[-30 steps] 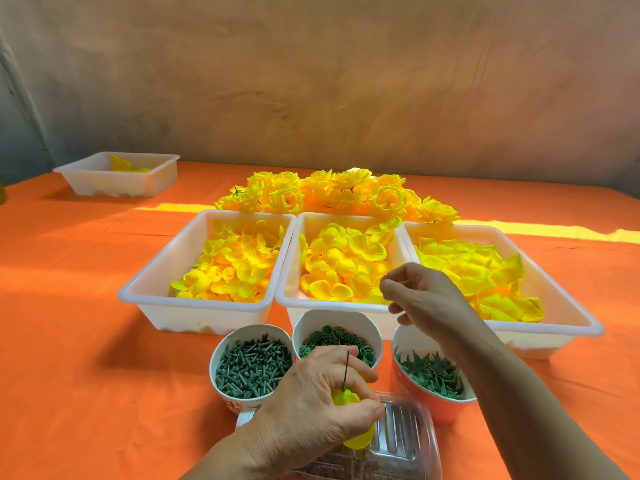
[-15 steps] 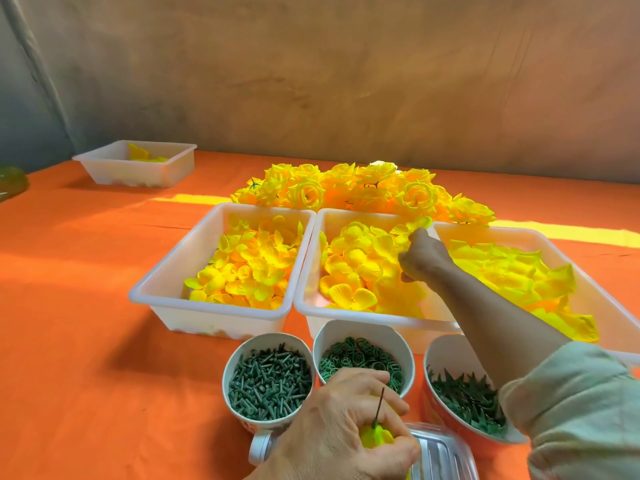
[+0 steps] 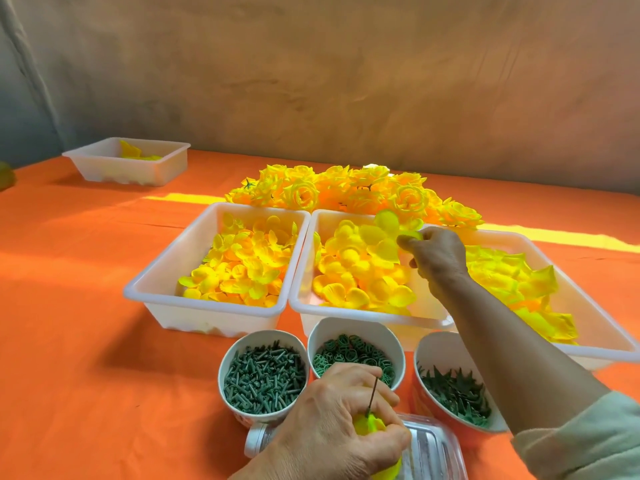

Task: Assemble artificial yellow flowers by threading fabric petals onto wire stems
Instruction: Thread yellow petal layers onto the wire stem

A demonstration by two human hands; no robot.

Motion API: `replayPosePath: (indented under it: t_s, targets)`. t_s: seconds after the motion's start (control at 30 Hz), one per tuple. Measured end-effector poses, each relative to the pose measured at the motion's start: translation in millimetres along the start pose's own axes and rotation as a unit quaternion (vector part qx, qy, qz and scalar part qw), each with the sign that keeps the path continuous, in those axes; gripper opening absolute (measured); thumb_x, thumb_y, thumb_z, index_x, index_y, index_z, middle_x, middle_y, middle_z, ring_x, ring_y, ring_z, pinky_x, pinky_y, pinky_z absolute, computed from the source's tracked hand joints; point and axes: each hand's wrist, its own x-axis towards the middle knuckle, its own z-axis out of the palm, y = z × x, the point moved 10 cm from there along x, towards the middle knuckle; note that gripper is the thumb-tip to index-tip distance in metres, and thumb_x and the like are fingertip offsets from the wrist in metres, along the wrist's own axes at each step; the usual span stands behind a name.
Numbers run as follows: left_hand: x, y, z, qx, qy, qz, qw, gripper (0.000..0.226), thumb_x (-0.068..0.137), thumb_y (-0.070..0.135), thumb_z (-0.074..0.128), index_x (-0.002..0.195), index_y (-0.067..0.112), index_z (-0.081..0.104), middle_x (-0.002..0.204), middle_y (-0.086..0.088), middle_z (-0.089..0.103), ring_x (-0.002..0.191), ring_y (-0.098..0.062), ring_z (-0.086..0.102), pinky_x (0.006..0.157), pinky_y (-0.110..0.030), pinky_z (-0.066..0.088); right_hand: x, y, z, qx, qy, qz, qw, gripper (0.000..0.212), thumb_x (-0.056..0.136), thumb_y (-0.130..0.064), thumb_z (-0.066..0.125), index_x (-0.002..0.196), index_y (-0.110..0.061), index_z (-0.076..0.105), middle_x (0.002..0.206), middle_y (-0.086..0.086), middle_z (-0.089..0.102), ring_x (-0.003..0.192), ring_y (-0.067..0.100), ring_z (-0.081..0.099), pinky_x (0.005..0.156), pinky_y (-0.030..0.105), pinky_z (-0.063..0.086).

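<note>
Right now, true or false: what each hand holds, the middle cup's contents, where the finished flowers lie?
The right hand pinches a yellow fabric petal over the middle white plastic tray. True.
The left hand is empty. False: it grips a yellow bud on a thin wire stem.
The middle white cup holds green plastic rings. True.
The finished yellow flowers lie in a tray. False: piled on the orange cloth behind that tray.
</note>
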Motion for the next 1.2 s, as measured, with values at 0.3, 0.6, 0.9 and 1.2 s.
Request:
replayPosePath:
  t_s: [0.3,0.6,0.9,1.2]
  targets:
    - [-8,-5,-25,-0.069,-0.032,-0.116,0.99,0.041,0.056,0.069,0.078,0.094,0.056,0.071,0.112,0.029,0.061,0.115,0.01,0.054,0.1,-0.024,0.042,-93,-33,-19,0.337,-0.124,0.004,0.933,0.01,0.09,-0.005,0.064,0.089,-0.013,0.058,0.076,0.008,0.066,0.058,0.017,0.069,0.046,0.023,0.052]
    - [-9,15,-69,-0.089,0.008,-0.114,0.99,0.068,0.05,0.094,0.058,0.104,0.054,0.069,0.117,0.027,0.062,0.112,0.009,0.057,0.088,-0.011,0.043,-159,-61,-61,0.311,-0.081,-0.138,0.937,0.019,0.086,0.006,0.064,0.08,-0.011,0.058,0.072,0.008,0.068,0.063,0.018,0.072,0.057,0.024,0.056]
    - [-7,18,-105,-0.228,0.12,-0.256,0.932,0.071,0.063,0.085,0.057,0.085,0.021,0.076,0.082,-0.008,0.077,0.075,-0.012,0.071,0.077,-0.036,0.046,-204,-88,-79,0.248,0.009,-0.305,0.919,0.025,0.075,-0.003,0.067,0.077,-0.026,0.057,0.091,-0.007,0.069,0.088,0.015,0.07,0.074,0.029,0.055]
    - [-8,30,-93,-0.41,0.137,-0.252,0.866,0.067,0.057,0.011,0.084,0.118,0.005,0.058,0.083,-0.012,0.075,0.07,-0.024,0.073,0.061,-0.035,0.062,-235,-89,-72,0.182,0.039,-0.399,0.898,0.015,0.078,-0.004,0.07,0.082,-0.01,0.057,0.102,-0.001,0.064,0.099,0.016,0.066,0.076,0.038,0.056]
